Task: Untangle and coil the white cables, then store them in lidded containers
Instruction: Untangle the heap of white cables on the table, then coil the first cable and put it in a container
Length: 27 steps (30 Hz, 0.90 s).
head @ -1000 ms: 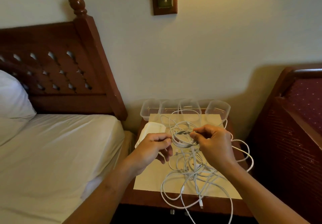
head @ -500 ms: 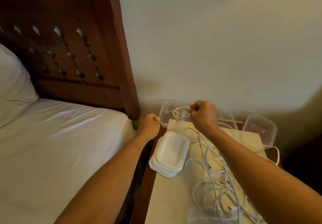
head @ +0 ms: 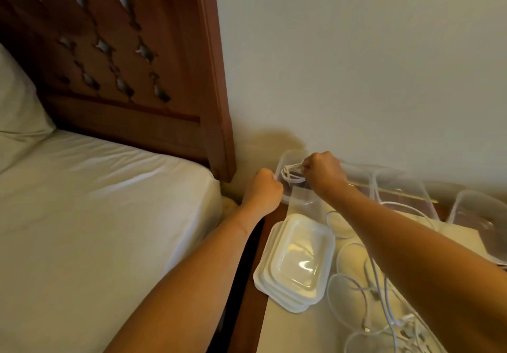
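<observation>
Both hands are now working at the back of the nightstand (head: pixel 248 292), having travelled there from over the tangle, and the view is tipping lower toward the bed (head: pixel 96 215) than a second ago.

Taking the leftmost container (head: pixel 288 196) as reference: it is standing against the wall at the nightstand's back-left corner, with further clear containers (head: pixel 397 188) lining up to its right. The stacked lids (head: pixel 297 262) are resting just in front of it. The remaining tangled cables (head: pixel 365 297) are sprawling in front and to the right, partly under the right forearm.

The right hand (head: pixel 323 173) is hovering over the container's mouth, fingers pinching closed on a small coiled cable (head: pixel 292 173), which is sitting at the rim and not yet visibly settled inside. The left hand (head: pixel 263 188) is curling closed against the container's left wall, apparently steadying it; whether it is gripping the rim cannot be told.

Risks, as judged:
- The coil is likely springing open on release, since nothing is binding it; loops could be riding over the rim and blocking a lid.
- The light container could be tipping or sliding if the left hand is pressing unevenly.
- The right forearm is passing over loose strands; withdrawing could be snagging them and dragging them off the nightstand.
</observation>
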{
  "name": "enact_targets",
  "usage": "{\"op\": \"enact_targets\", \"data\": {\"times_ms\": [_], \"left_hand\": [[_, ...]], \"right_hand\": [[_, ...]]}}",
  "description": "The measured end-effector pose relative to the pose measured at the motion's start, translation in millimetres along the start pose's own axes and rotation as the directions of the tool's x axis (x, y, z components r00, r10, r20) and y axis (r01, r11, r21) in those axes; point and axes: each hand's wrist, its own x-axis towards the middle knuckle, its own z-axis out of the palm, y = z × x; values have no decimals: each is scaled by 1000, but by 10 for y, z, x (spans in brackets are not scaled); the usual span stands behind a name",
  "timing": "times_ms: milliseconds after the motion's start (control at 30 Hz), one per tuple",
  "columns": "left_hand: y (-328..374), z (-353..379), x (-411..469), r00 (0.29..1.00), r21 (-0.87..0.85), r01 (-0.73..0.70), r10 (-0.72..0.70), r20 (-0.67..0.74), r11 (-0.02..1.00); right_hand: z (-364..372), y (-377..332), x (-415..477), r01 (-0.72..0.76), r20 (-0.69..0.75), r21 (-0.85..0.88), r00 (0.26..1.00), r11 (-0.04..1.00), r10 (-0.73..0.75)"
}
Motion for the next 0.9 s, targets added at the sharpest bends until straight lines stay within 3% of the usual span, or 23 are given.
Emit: {"op": "enact_targets", "data": {"times_ms": [167, 367, 900], "left_hand": [[38, 5, -52, 1000, -13, -3, 2, -26, 1000], [83, 18, -69, 999, -12, 23, -23, -31, 1000], [97, 3, -87, 1000, 46, 7, -6, -23, 999]], "right_hand": [[-71, -56, -75, 198, 149, -180, 974, 963, -173], [-139, -110, -215, 401, 190, -357, 915, 843, -355], [25, -121, -43, 310, 174, -257, 946, 915, -272]]}}
